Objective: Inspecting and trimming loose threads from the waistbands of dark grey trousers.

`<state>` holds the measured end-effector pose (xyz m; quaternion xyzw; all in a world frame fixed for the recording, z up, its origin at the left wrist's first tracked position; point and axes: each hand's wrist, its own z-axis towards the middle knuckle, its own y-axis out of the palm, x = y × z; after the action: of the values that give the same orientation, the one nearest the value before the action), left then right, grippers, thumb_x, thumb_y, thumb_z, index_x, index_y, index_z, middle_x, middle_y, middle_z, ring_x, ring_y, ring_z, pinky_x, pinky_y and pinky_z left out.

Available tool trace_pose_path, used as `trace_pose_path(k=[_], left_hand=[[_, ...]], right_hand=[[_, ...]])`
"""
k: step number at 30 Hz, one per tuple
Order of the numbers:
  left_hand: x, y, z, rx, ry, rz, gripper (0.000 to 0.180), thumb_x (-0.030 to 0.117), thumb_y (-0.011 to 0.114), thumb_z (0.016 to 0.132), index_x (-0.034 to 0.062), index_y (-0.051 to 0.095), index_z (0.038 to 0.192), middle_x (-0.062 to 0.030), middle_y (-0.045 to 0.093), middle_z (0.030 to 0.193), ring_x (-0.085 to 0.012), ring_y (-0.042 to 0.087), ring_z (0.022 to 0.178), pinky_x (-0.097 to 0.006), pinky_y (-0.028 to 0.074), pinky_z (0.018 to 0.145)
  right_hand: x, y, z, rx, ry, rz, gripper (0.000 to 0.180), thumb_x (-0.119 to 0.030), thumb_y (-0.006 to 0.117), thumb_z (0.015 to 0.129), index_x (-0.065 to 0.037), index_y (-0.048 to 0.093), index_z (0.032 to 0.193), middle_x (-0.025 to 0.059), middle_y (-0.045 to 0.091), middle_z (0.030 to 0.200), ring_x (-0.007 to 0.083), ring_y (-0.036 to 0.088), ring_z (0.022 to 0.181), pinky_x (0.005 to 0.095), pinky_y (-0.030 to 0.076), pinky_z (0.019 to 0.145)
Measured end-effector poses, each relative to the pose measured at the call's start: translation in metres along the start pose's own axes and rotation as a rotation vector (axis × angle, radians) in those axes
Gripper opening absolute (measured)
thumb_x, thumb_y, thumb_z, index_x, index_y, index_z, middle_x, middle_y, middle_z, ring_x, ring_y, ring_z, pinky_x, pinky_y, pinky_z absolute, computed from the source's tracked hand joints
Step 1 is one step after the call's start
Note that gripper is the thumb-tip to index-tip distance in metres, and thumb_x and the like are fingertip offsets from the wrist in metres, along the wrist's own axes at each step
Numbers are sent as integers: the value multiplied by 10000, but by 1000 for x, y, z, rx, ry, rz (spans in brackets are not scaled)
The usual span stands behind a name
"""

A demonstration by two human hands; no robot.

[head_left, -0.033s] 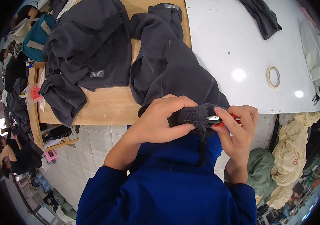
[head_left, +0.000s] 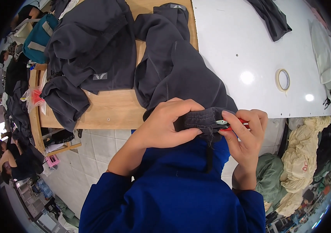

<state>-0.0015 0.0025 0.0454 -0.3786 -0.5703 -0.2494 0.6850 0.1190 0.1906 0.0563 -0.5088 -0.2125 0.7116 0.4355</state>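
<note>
My left hand (head_left: 169, 124) is closed on the gathered, stitched band (head_left: 202, 119) of a dark grey garment (head_left: 183, 73), thumb below and fingers behind the fabric. Loose thread ends hang from the band's lower edge, along with a dark strip (head_left: 209, 157) over my blue top. In my right hand (head_left: 249, 130) are small red-handled thread snips (head_left: 233, 126), gripped between thumb and fingers. Their metal blades point left, right at the band's edge beside the threads. The rest of the garment stretches away over the wooden table (head_left: 103, 112).
More dark grey garments (head_left: 95, 50) are heaped at the left. On the white tabletop (head_left: 231, 35) lie a tape roll (head_left: 282, 80) and a dark cloth piece (head_left: 272, 17). A teal bag (head_left: 40, 39) sits far left. Cream fabric (head_left: 303, 159) is piled at the right. Other people are at the far left.
The snips' blades have shifted slightly and look a little further apart at the band's edge. Both hands and the garment stay in place.
</note>
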Motion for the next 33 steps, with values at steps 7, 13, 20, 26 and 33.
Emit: trace_pose_path(k=[7, 13, 20, 26, 33], left_hand=[[2, -1, -2, -27, -31, -6, 327, 112, 714, 686, 72, 621, 997, -52, 653, 828, -231, 618, 752, -324, 451, 785], [2, 1, -3, -48, -24, -10, 333, 111, 712, 688, 76, 619, 1006, -48, 654, 834, -228, 614, 760, -322, 454, 779], [0, -1, -4, -46, -37, -33, 342, 105, 715, 688, 73, 619, 1014, -54, 655, 847, -232, 612, 778, -322, 456, 776], [2, -1, -3, -37, -60, -72, 335, 105, 731, 693, 74, 618, 1006, -52, 653, 848, -225, 613, 791, -318, 459, 758], [2, 9, -3, -44, -68, -143, 297, 117, 729, 732, 45, 580, 978, -73, 630, 839, -233, 612, 783, -313, 466, 699]], right_hand=[[-5, -4, 2, -31, -56, -15, 417, -154, 771, 615, -168, 723, 1029, -7, 538, 862, 199, 419, 809, 299, 364, 706], [-7, -2, 6, -53, -80, 34, 422, -99, 761, 617, -165, 720, 1031, -11, 537, 846, 195, 423, 805, 296, 369, 694], [-3, 4, 0, -31, -85, 93, 414, -82, 754, 615, -164, 722, 1020, -16, 540, 824, 187, 426, 770, 286, 371, 686], [-7, 3, -1, 20, 25, 241, 406, -112, 786, 591, -108, 714, 991, -5, 564, 837, 186, 463, 776, 290, 382, 672], [-20, 33, -10, 147, 113, 261, 320, -68, 802, 614, -50, 706, 919, 17, 547, 648, 185, 467, 601, 285, 374, 571]])
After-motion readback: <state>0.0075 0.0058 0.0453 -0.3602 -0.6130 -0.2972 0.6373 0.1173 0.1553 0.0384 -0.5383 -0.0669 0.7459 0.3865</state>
